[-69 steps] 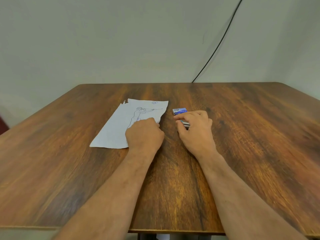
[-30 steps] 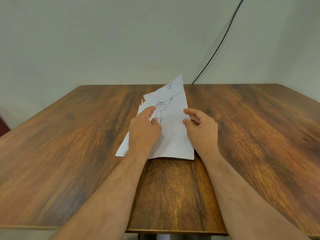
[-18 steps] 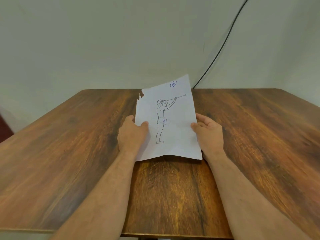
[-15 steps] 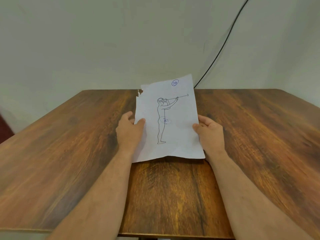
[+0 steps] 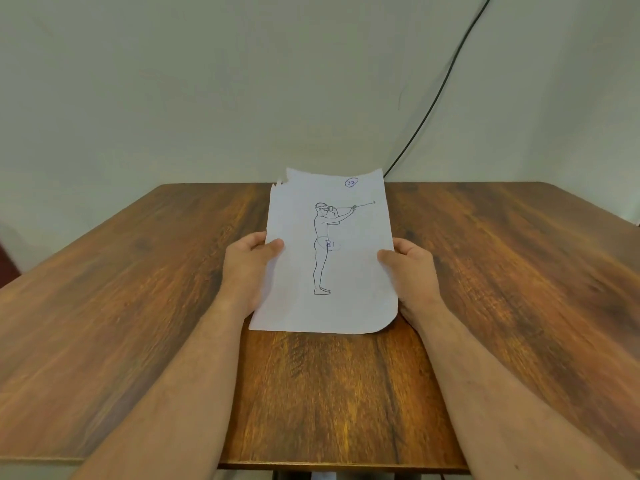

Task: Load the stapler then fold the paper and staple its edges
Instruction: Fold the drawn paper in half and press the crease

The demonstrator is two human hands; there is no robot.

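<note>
Forearms reach in from the near edge of the brown wood-grain table (image 5: 519, 271); left hand (image 5: 247, 268) and right hand (image 5: 412, 271) each pinch a side edge of the white paper sheet with a line-drawn standing figure (image 5: 349, 271), thumbs on its front face, fingers curled behind. Sheet sits between the hands, unfolded, tilted up off the tabletop, torn top-left corner. Beyond the hands, black cable (image 5: 440, 95) runs up the pale wall (image 5: 207, 81).

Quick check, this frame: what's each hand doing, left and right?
Left hand: grips the left edge of the paper, thumb on its front.
Right hand: grips the paper's right edge, thumb on its front.
</note>
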